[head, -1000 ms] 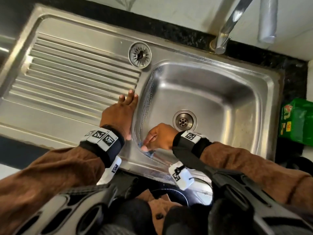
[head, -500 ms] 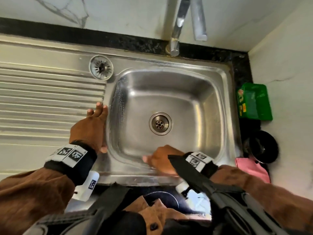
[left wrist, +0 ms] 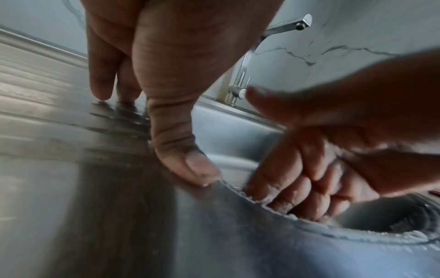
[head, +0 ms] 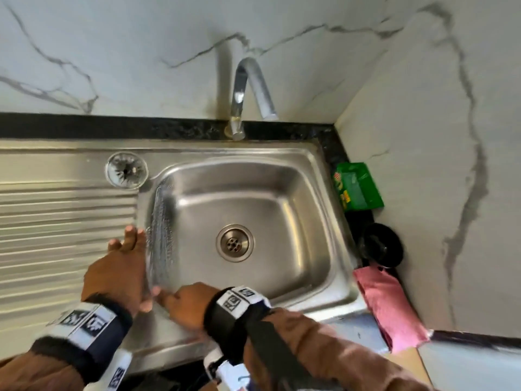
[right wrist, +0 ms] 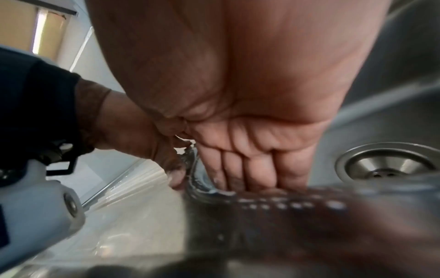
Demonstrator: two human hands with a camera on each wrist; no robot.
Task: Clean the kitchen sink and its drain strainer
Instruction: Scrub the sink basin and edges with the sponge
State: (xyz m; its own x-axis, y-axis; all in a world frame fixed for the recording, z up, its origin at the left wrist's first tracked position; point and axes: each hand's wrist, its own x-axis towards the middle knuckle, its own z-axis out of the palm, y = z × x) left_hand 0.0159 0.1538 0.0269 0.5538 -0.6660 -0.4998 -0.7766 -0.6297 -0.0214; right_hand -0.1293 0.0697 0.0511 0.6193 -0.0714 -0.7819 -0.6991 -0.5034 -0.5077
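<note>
The steel sink (head: 311, 157) has an open drain (head: 234, 243) in the middle of its basin; the drain (right wrist: 385, 165) also shows in the right wrist view. The round drain strainer (head: 127, 170) lies on the drainboard at the basin's far left corner. My left hand (head: 121, 263) rests flat on the rim left of the basin, its thumb (left wrist: 188, 167) on the rim's edge. My right hand (head: 183, 303) is at the basin's near left corner, fingers (right wrist: 252, 167) pressed down against the wet wall. I see nothing held in it. The right hand (left wrist: 321, 169) almost touches my left thumb.
A curved tap (head: 245, 88) stands behind the basin against the marble wall. On the black counter to the right are a green box (head: 358, 184), a black round dish (head: 382, 245) and a pink cloth (head: 389, 306). The ribbed drainboard (head: 56, 221) stretches left.
My right hand has slid left along the basin's near wall into the near left corner, close to my left thumb. The left hand stays on the rim. The head view has tilted up.
</note>
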